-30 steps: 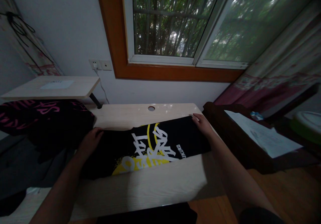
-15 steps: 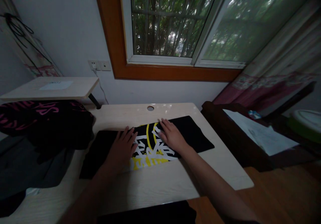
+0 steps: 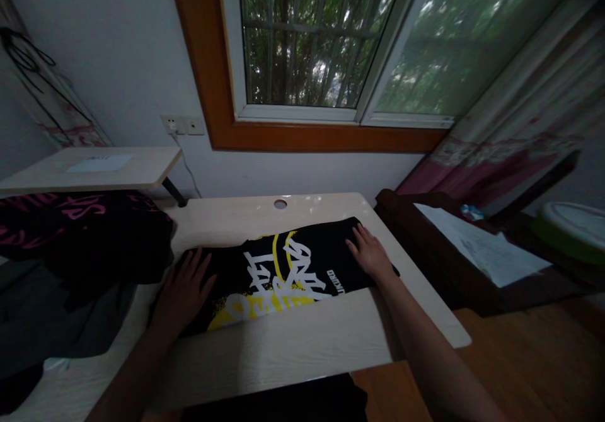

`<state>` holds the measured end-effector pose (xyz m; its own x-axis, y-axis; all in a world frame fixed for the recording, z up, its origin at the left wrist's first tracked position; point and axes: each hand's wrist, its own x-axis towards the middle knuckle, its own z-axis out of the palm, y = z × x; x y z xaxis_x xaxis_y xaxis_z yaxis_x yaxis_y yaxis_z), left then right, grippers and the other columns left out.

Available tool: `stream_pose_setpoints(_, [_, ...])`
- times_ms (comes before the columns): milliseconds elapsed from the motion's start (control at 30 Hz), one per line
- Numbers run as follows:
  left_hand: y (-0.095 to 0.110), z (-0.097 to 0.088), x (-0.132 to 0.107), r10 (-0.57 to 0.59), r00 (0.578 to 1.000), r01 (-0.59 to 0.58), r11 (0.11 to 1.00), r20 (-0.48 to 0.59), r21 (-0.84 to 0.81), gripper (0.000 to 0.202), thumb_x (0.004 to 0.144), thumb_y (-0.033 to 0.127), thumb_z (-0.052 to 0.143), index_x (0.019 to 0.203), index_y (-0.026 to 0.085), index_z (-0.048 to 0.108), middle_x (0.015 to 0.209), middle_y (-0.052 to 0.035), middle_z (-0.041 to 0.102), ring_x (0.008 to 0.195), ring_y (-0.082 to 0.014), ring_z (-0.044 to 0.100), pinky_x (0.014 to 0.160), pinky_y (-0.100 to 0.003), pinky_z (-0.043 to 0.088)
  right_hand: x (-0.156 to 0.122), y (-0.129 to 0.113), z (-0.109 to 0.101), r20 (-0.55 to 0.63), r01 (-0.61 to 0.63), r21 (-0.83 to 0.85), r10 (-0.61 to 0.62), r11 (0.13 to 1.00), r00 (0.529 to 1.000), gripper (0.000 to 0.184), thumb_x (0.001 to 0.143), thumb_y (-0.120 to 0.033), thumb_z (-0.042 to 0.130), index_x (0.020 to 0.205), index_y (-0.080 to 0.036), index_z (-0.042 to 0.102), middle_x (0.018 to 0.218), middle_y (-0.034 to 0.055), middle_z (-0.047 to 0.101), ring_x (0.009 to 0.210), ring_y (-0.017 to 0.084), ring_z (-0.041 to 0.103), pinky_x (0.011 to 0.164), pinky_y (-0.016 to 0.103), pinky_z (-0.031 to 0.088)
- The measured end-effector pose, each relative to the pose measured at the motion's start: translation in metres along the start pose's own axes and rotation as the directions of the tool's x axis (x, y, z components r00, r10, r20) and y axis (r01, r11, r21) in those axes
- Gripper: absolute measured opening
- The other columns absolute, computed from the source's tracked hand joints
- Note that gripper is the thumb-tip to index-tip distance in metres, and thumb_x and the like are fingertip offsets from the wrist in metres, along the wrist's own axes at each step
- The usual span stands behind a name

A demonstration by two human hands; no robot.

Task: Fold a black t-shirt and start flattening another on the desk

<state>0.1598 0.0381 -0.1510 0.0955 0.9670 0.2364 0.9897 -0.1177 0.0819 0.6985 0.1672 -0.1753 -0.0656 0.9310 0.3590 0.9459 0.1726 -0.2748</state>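
Observation:
A folded black T-shirt (image 3: 278, 271) with white and yellow lettering lies across the middle of the light wooden table (image 3: 302, 340). My left hand (image 3: 184, 290) rests flat on its left end, fingers spread. At the shirt's right end, my right hand (image 3: 371, 253) presses down with the fingers stretched out. Neither hand grips anything.
A pile of dark clothes with pink lettering (image 3: 80, 233) sits at the table's left. A small raised shelf (image 3: 94, 167) stands behind it. A dark wooden piece with white paper (image 3: 477, 249) is to the right. The window (image 3: 331, 38) is above the table.
Both hands slid outward from the middle of the shirt to its two ends, uncovering the print. A second ago they were also at the ends.

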Motion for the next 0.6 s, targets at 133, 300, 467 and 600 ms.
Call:
stream_pose_setpoints(133, [-0.013,-0.001,-0.007,-0.034,0.999,0.033,0.997,0.011,0.07,0.06,0.099,0.046,0.036,0.153,0.02,0.044,0.165,-0.0123,0.03,0.153,-0.0335,0.026,0.119,-0.061,0.027,-0.007,0.032,-0.011,0.053,-0.101,-0.151,0.11,0.983,0.992,0.065,0.101,-0.055,0.036,0.152,-0.016,0.045,0.161,0.0144,0.038,0.149,0.034,0.034,0.119,0.058,0.029])
stream_pose_setpoints(300, [-0.018,0.002,-0.008,-0.026,1.0,0.025,0.99,0.006,0.136,0.064,0.101,0.047,0.031,0.154,0.013,0.042,0.166,-0.0139,0.028,0.152,-0.0335,0.028,0.118,-0.059,0.03,-0.014,0.032,-0.02,0.095,-0.128,-0.329,0.168,0.936,0.981,0.06,0.105,-0.049,0.029,0.154,-0.018,0.041,0.163,0.0098,0.036,0.151,0.029,0.031,0.12,0.053,0.029])
stream_pose_setpoints(467, [-0.019,0.003,-0.009,-0.022,1.0,0.022,0.99,-0.001,0.14,0.063,0.101,0.047,0.032,0.154,0.014,0.042,0.165,-0.0125,0.029,0.152,-0.0322,0.029,0.119,-0.057,0.031,-0.017,0.023,-0.025,0.085,-0.131,-0.39,0.177,0.911,0.981,0.057,0.106,-0.046,0.029,0.152,-0.018,0.044,0.161,0.0102,0.04,0.149,0.029,0.034,0.118,0.052,0.031])
stream_pose_setpoints(600, [-0.014,-0.002,-0.005,-0.059,0.998,0.055,0.988,0.023,0.144,0.061,0.1,0.046,0.035,0.15,0.014,0.047,0.164,-0.0136,0.032,0.151,-0.0348,0.031,0.117,-0.061,0.031,-0.017,0.004,-0.032,0.022,-0.152,-0.385,0.174,0.91,0.984,0.052,0.106,-0.037,0.028,0.149,-0.016,0.047,0.158,0.0122,0.044,0.147,0.031,0.037,0.118,0.059,0.027])
